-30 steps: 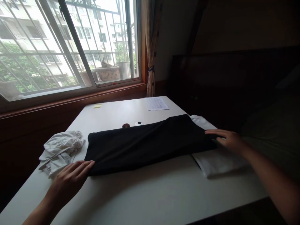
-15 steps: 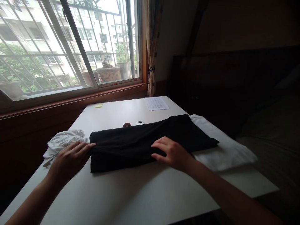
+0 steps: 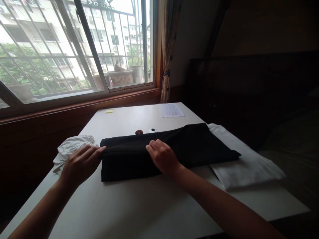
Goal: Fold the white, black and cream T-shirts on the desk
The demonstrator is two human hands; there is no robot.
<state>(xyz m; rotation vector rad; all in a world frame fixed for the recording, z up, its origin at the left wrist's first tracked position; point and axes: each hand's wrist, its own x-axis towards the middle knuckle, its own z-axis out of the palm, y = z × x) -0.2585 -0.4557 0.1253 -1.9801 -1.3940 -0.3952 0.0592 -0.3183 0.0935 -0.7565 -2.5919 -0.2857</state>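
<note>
A long folded black garment lies across the white table; its exact kind does not show. My left hand pinches the garment's left end at the edge. Over the middle of the cloth, my right hand has its fingers curled together, gripping the black fabric. The thumb of that hand is hidden. A crumpled white cloth sits just beyond my left hand. Under the garment's right end, a folded white garment sticks out to the right.
The white table stands below a barred window. Along its far side are paper sheets and a yellow sticky note. A brown round piece and a white round piece sit behind the black garment.
My right hand has moved left along the black garment, and its spread fingers have closed on the cloth. My left hand keeps its pinch on the left end. The view has shifted slightly.
</note>
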